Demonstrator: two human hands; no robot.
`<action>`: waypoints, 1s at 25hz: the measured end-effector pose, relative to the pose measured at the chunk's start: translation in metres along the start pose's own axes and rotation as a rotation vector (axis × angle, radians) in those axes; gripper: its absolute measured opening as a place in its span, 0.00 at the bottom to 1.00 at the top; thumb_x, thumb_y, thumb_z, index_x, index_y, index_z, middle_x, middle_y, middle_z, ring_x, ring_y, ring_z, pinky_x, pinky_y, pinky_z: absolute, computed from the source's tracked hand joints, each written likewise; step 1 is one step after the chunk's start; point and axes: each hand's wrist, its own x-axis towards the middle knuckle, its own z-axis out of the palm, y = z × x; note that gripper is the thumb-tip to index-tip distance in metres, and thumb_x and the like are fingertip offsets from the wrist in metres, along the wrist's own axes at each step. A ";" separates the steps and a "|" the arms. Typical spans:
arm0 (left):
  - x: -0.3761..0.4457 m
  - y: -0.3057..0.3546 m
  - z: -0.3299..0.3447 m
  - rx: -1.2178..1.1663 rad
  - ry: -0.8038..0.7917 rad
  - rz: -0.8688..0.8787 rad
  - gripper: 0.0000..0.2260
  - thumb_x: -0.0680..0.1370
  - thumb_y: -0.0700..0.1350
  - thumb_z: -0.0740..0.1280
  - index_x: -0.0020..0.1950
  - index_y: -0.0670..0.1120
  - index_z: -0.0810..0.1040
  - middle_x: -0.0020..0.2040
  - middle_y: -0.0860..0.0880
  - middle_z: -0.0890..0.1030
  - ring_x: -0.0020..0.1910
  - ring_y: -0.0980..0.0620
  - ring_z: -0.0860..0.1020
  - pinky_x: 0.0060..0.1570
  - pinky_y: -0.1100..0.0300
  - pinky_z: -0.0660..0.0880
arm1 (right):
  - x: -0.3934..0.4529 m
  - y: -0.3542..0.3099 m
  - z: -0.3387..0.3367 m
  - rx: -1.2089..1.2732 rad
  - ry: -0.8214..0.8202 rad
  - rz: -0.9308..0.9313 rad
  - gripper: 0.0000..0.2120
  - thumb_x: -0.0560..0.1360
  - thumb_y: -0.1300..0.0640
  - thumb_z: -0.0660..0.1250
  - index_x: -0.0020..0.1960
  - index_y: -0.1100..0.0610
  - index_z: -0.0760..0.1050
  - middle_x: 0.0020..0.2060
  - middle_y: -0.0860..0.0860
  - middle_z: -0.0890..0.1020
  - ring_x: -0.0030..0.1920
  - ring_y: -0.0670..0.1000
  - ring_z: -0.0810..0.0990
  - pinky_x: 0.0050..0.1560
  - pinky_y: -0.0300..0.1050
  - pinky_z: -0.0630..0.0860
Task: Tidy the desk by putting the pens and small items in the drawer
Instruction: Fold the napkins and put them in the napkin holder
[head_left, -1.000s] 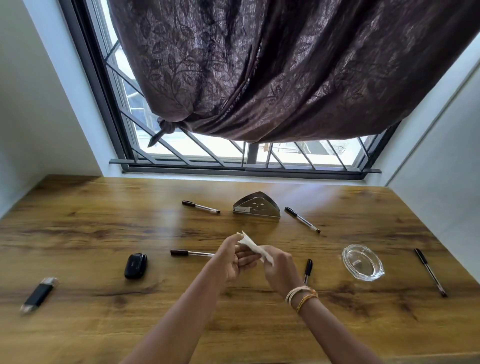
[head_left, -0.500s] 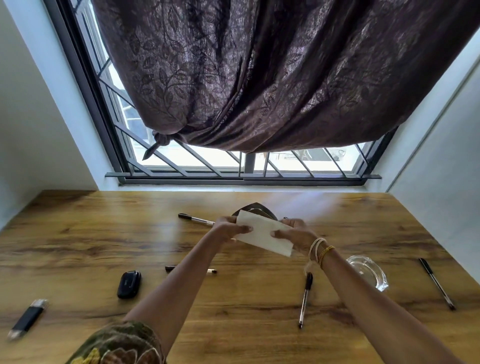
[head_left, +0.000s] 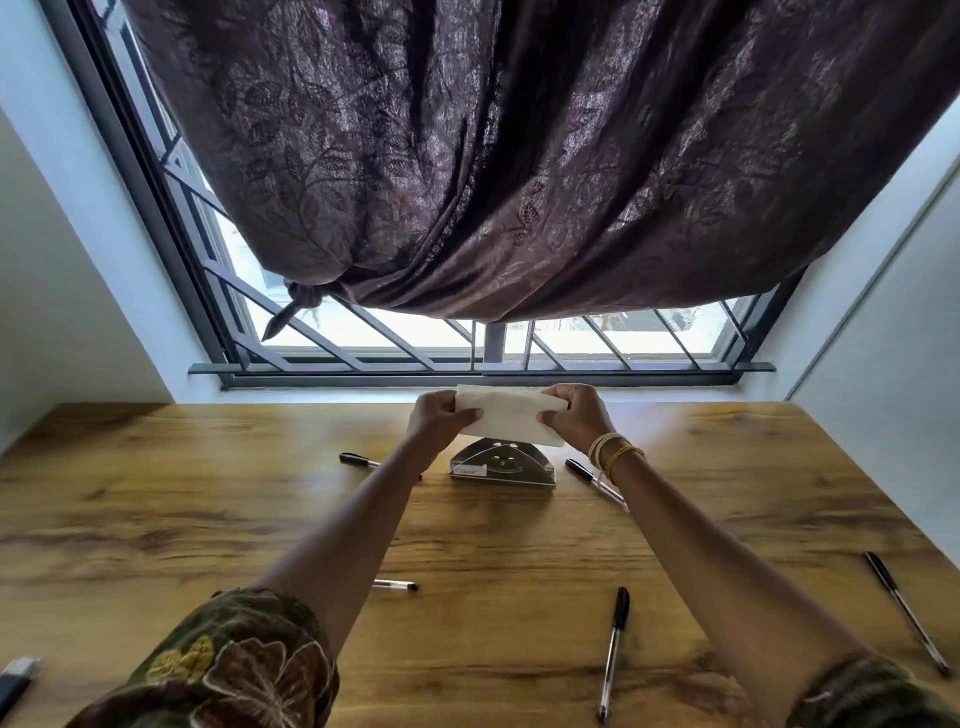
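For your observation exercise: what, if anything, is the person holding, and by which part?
A folded white napkin, pinched at its two short ends: left hand on the left end, right hand on the right, above the metal napkin holder.

Napkin (head_left: 511, 418) above holder (head_left: 503, 464) (mid-desk (head_left: 156, 519)); pens (head_left: 614, 652) left, right, nearer.

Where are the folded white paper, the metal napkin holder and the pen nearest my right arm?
Folded white paper (head_left: 511, 415), head view, middle of its flat face.
Metal napkin holder (head_left: 502, 464), head view, front triangular plate.
Pen (head_left: 614, 644), head view, mid-barrel, lying on the desk.
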 end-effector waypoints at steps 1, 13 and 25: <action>0.005 -0.002 0.000 -0.012 0.003 -0.010 0.14 0.73 0.37 0.73 0.57 0.34 0.80 0.43 0.43 0.78 0.41 0.48 0.73 0.30 0.64 0.70 | 0.004 0.000 0.001 0.002 0.010 -0.004 0.14 0.67 0.64 0.71 0.52 0.59 0.83 0.44 0.54 0.84 0.44 0.52 0.79 0.45 0.40 0.73; 0.017 -0.053 0.003 0.231 -0.052 -0.054 0.05 0.71 0.39 0.75 0.43 0.37 0.83 0.39 0.43 0.82 0.37 0.52 0.75 0.36 0.58 0.76 | -0.004 0.027 0.021 -0.150 -0.025 -0.021 0.10 0.70 0.67 0.69 0.49 0.62 0.84 0.43 0.57 0.85 0.41 0.49 0.78 0.26 0.22 0.67; 0.021 -0.071 0.005 0.411 -0.124 -0.029 0.01 0.75 0.38 0.71 0.45 0.41 0.82 0.35 0.49 0.78 0.35 0.53 0.73 0.32 0.66 0.67 | -0.008 0.053 0.028 -0.206 -0.019 0.035 0.13 0.69 0.65 0.71 0.54 0.62 0.81 0.47 0.58 0.84 0.43 0.50 0.78 0.38 0.32 0.71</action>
